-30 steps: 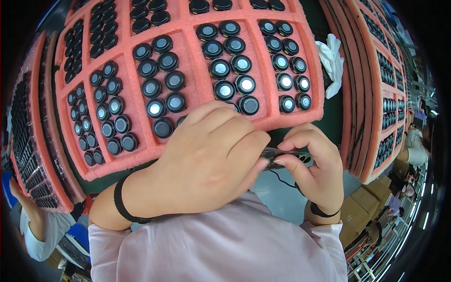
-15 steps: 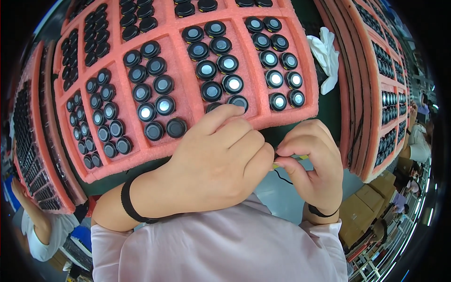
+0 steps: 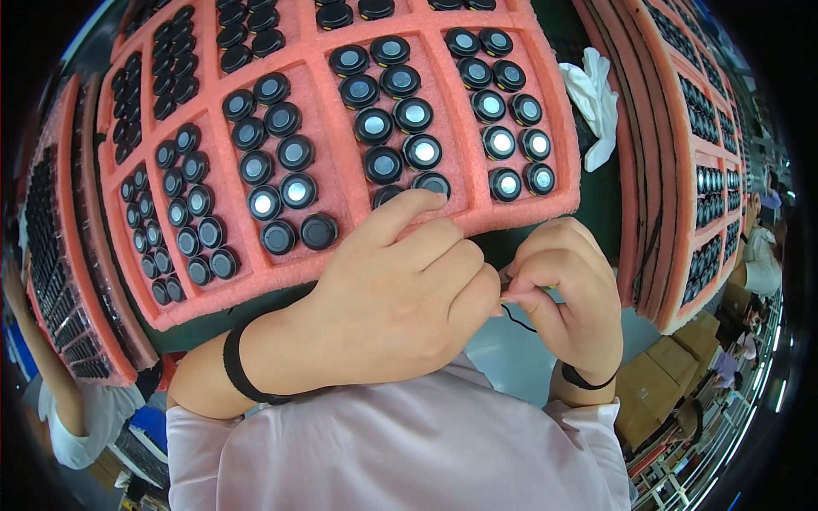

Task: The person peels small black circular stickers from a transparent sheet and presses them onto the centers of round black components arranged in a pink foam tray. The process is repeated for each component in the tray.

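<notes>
Compared with one second ago, the two hands have come closer together, and the flat, partly clear piece which showed between them is now out of sight. At the left edge, the forearm (image 3: 51,353) of another person has also risen.

The work on this piece seems not finished, as I judge, because both hands meet just beyond the near rim of the pink foam tray (image 3: 528,213). The piece is probably behind the fingers, but I cannot confirm it. On the left hand (image 3: 400,298), the forefinger reaches out beside a near black round cap (image 3: 432,186), and the other fingers are curled; its thumb is mostly hidden, so I cannot tell if it is clamped on something. On the right hand (image 3: 586,298), thumb and forefinger tips are close together; whether anything is gripped, I cannot tell.

In the tray, the visible compartments hold paired rows of black caps, many with silver discs (image 3: 423,151) on top. Two near caps (image 3: 319,231) look darker, perhaps only from the light.

A thin black cord (image 3: 521,320) hangs under the right hand and could catch. The left hand covers part of the near row. A crumpled white glove (image 3: 596,106) lies beside the tray, with stacked foam trays (image 3: 652,213) further to the right and cardboard boxes (image 3: 656,370) lower down.
</notes>
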Demonstrator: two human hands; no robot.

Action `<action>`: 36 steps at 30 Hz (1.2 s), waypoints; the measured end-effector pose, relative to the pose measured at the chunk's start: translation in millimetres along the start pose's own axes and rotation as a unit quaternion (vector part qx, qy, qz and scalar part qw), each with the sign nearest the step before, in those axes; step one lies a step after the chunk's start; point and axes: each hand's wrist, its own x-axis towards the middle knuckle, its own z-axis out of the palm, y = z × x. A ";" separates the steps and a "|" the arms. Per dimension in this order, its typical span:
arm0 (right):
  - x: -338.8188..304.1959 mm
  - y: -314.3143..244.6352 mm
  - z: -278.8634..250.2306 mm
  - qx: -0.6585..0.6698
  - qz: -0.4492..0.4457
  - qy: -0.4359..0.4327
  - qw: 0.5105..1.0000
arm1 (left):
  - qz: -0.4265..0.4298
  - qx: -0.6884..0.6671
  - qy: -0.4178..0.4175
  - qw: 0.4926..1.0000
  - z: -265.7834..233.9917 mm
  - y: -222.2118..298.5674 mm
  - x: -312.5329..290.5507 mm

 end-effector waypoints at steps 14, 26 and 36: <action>3.4 6.5 -7.2 -0.018 -0.022 -0.046 0.999 | -0.048 -0.018 -0.024 0.998 -0.3 -3.8 -0.2; 31.3 38.0 -16.3 0.057 0.215 0.009 0.975 | -0.018 0.006 -0.114 0.993 11.6 -5.3 12.9; 33.7 48.3 -13.9 -0.040 0.159 -0.057 0.985 | -0.017 0.023 -0.096 0.995 26.2 -8.2 12.0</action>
